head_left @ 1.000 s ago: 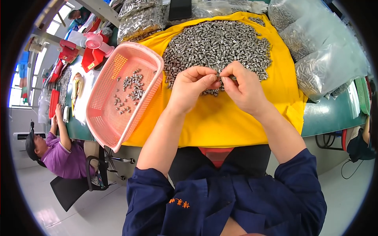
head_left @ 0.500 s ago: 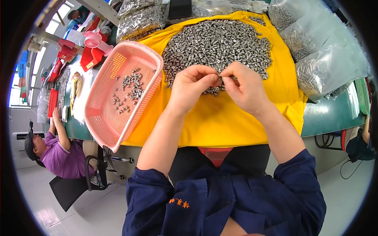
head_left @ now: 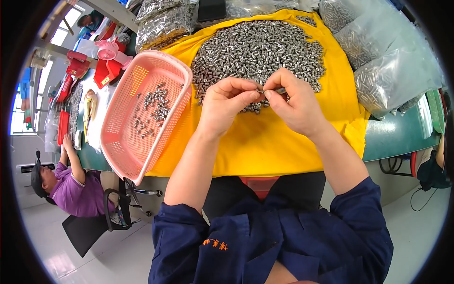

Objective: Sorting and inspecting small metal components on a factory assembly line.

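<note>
My left hand [head_left: 221, 105] and my right hand [head_left: 297, 103] meet over the near edge of a pile of small silvery metal cylinders [head_left: 257, 47], spread on a yellow cloth [head_left: 265, 151]. Both are closed in a pinch, fingertips almost touching. Between the fingertips is a small metal part [head_left: 261, 91], mostly covered, so its exact shape is unclear. Something dark and thin shows under my right index finger. To the left of my arms stands a pink plastic basket [head_left: 124, 163], tilted in view, with a loose scatter of metal cylinders [head_left: 158, 104] on its floor.
Clear bags of metal parts [head_left: 378, 85] line the right side; more bagged parts [head_left: 165, 23] and a black phone [head_left: 211, 9] lie at the back. A pink fan [head_left: 108, 50] and red bins [head_left: 106, 72] stand left. A person in purple [head_left: 80, 193] sits at the left.
My hands stay together over the pile; the right fingers have shifted slightly around the small metal part. The whole view has moved a little.
</note>
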`<move>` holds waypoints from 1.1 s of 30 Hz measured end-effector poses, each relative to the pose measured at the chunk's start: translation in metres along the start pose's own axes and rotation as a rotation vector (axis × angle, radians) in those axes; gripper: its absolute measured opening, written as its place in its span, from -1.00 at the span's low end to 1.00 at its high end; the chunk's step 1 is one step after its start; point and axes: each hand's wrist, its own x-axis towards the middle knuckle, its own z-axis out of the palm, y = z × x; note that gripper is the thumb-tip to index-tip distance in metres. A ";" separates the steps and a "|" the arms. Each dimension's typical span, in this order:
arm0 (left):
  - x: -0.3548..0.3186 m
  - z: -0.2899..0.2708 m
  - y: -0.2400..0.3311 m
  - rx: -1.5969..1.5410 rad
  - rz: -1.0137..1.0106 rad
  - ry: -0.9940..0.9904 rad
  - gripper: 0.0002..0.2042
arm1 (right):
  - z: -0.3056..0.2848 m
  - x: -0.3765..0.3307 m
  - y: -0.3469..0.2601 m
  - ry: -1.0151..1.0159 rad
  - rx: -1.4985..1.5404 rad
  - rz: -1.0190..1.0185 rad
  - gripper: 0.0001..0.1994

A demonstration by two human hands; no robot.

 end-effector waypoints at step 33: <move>-0.027 -0.026 0.055 0.566 0.437 0.416 -0.89 | -0.014 0.004 0.017 0.196 0.104 -0.045 -0.96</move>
